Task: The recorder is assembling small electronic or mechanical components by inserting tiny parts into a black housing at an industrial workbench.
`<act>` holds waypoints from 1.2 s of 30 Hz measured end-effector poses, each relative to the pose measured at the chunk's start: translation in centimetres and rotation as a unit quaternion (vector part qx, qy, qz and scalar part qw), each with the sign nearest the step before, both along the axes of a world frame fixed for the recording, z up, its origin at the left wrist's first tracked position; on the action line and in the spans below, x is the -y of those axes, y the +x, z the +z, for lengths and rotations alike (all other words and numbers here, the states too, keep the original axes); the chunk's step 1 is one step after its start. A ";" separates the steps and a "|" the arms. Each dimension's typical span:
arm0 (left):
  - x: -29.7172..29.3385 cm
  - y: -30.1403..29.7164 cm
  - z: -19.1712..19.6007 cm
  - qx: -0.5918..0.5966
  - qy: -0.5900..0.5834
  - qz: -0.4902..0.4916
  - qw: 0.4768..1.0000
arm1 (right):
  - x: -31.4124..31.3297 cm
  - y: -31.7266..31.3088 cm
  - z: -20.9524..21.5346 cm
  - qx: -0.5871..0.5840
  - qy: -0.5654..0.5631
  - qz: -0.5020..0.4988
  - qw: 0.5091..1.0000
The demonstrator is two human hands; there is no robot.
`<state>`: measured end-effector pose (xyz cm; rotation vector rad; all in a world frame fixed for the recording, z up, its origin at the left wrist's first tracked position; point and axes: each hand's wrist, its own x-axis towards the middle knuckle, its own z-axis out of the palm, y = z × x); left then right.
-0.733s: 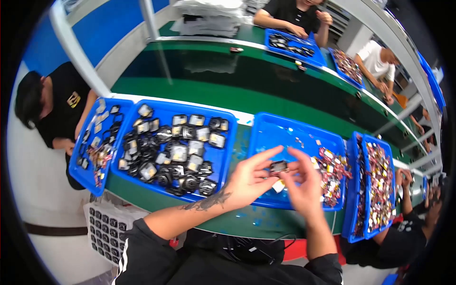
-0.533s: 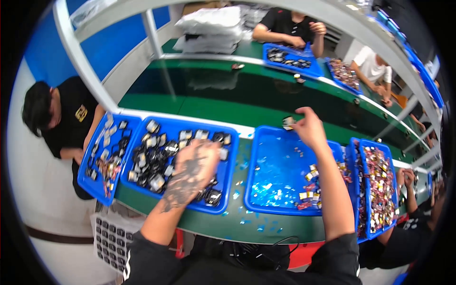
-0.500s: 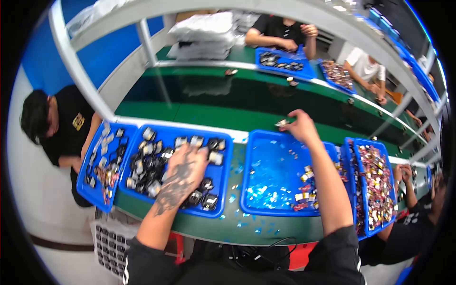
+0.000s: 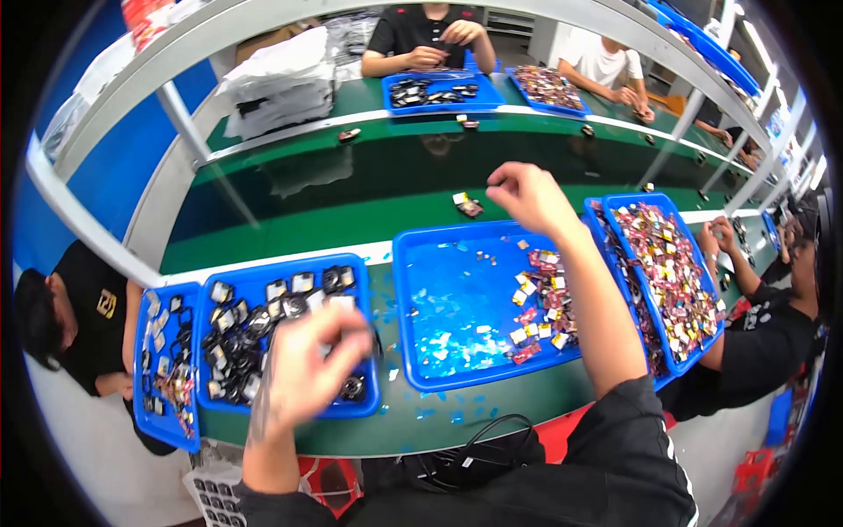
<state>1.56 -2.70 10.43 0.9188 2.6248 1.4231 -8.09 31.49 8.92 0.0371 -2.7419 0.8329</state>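
Note:
My left hand [image 4: 318, 364] is smeared by motion above the near right part of a blue tray [image 4: 376, 386]. That tray holds a heap of small black parts [image 4: 235, 351] with pale labels. Whether the hand holds anything I cannot tell. My right hand [image 4: 529, 200] hovers over the green belt [image 4: 290, 220], fingers curled with a gap at the tips and nothing visible between them. Just left of it, a small dark part with a white and yellow label [image 4: 468, 205] lies on the belt. Under my right forearm, another blue tray [image 4: 406, 307] holds reddish labelled parts [image 4: 546, 303] and blue film scraps.
At right, stacked blue trays [image 4: 683, 360] brim with reddish parts. A narrower mixed tray [image 4: 167, 426] stands at far left beside a person in black [image 4: 83, 307]. Across the belt, people work at trays [image 4: 443, 105]. A white frame post [image 4: 88, 211] rises at left.
My left hand has lifted out of the black parts. My right hand has come away from the small part, which now lies apart on the belt. The view has shifted to the right.

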 end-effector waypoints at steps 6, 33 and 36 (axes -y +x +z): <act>-1.1 10.4 9.4 -0.305 -0.205 -0.211 0.906 | 0.0 8.9 -2.0 0.100 0.152 0.075 0.980; -6.9 0.4 -6.8 0.060 0.038 -0.107 0.992 | 6.6 15.7 -2.6 0.018 -0.182 0.156 0.971; -6.8 0.8 -7.7 0.007 0.073 -0.090 0.993 | 7.9 15.7 -3.0 0.094 -0.317 0.097 0.939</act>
